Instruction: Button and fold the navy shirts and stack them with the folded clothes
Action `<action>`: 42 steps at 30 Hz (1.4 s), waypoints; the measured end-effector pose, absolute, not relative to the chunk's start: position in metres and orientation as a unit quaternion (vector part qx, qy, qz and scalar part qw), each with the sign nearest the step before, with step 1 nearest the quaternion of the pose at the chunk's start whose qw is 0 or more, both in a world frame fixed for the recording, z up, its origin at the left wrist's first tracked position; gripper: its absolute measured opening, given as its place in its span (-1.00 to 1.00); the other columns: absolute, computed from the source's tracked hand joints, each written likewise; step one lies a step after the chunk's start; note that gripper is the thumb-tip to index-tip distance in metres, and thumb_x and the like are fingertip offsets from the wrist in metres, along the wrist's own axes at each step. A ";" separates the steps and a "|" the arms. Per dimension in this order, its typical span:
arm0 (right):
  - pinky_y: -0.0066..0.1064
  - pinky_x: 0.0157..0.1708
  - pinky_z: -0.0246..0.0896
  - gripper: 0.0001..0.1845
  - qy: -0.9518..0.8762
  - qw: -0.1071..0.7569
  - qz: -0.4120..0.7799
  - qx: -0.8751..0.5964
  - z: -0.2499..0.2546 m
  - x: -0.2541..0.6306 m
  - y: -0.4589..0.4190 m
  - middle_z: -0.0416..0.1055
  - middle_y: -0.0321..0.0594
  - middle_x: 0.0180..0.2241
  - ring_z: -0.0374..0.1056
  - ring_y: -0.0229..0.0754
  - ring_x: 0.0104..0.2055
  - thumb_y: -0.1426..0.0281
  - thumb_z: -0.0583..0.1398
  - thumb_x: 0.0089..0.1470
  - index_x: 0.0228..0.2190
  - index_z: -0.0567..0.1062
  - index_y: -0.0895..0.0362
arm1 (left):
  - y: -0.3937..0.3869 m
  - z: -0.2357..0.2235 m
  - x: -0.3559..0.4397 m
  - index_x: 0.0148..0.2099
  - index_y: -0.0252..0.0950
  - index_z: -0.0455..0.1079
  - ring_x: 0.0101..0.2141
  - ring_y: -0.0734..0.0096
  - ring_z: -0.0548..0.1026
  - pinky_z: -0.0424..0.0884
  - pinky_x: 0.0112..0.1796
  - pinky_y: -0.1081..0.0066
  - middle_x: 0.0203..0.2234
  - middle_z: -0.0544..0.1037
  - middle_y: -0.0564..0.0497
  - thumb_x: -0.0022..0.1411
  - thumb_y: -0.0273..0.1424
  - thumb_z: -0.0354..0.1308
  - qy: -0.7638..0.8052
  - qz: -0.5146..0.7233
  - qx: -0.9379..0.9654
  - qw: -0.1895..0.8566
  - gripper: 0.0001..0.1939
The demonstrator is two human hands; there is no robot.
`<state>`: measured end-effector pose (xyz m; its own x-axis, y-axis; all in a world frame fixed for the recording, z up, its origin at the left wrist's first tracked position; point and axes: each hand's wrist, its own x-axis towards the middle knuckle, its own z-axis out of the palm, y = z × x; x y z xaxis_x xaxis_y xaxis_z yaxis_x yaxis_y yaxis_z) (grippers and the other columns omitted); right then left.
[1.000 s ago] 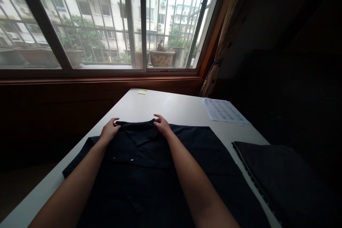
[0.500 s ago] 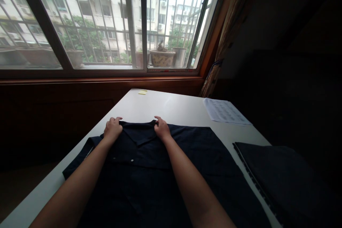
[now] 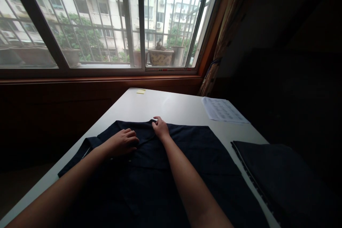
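A dark navy shirt (image 3: 197, 149) with a collar and small pale buttons lies spread on the white table (image 3: 176, 107). My left hand (image 3: 125, 140) rests over the front of the collar, its fingers a little bent and slightly apart on the cloth; the fingertips are partly in shadow. At the collar's top edge, my right hand (image 3: 160, 128) pinches the fabric between thumb and fingers. Both forearms cross above the shirt and cover part of its front. The lower part of the shirt is very dark.
Another dark folded cloth (image 3: 278, 171) lies at the table's right side. Printed sheets (image 3: 223, 110) sit near the far right edge, and a yellow sticky note (image 3: 141, 91) is at the far left corner. Beyond stand a barred window (image 3: 107, 25) and a tied curtain (image 3: 213, 64).
My left hand has let go of the collar's upper left corner and moved right and nearer, onto the collar's front. My right hand keeps its hold. The view has shifted slightly.
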<state>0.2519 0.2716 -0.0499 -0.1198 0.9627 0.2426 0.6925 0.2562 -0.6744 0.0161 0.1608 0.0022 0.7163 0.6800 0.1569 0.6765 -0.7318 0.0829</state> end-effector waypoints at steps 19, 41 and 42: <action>-0.19 0.11 0.21 -0.49 -0.777 0.320 0.121 -0.529 -0.048 0.249 0.262 0.32 -0.10 0.01 0.27 -0.01 0.03 0.55 0.16 0.09 0.06 0.51 -0.02 | 0.171 0.019 0.011 -0.05 -0.16 0.54 -0.05 0.18 0.49 0.39 0.05 0.23 -0.10 0.56 -0.07 0.42 -0.22 -0.04 0.464 0.118 0.875 0.070 -0.67; -0.01 0.32 -0.11 -0.60 -0.849 0.281 0.074 -0.441 -0.049 0.242 0.250 0.39 -0.19 0.20 0.13 0.01 0.32 0.40 0.17 0.21 0.08 0.50 -0.02 | 0.214 -0.047 -0.022 0.40 -0.24 0.12 0.39 0.08 -0.03 -0.09 0.31 -0.01 0.39 0.08 -0.15 0.40 -0.14 -0.09 0.642 0.105 0.759 0.029 -0.39; -0.03 0.31 -0.10 -0.59 -0.844 0.285 0.069 -0.450 -0.048 0.243 0.250 0.38 -0.18 0.20 0.13 0.01 0.31 0.41 0.17 0.21 0.09 0.49 -0.01 | 0.213 -0.047 -0.022 0.40 -0.25 0.13 0.39 0.07 -0.02 -0.08 0.31 -0.01 0.39 0.10 -0.15 0.41 -0.14 -0.08 0.645 0.108 0.756 0.021 -0.40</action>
<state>0.2432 0.2502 -0.0484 -0.4332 0.7984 0.4182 0.7196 0.5857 -0.3729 -0.0220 0.2132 -0.0473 0.1439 0.9801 0.1366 0.9709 -0.1665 0.1719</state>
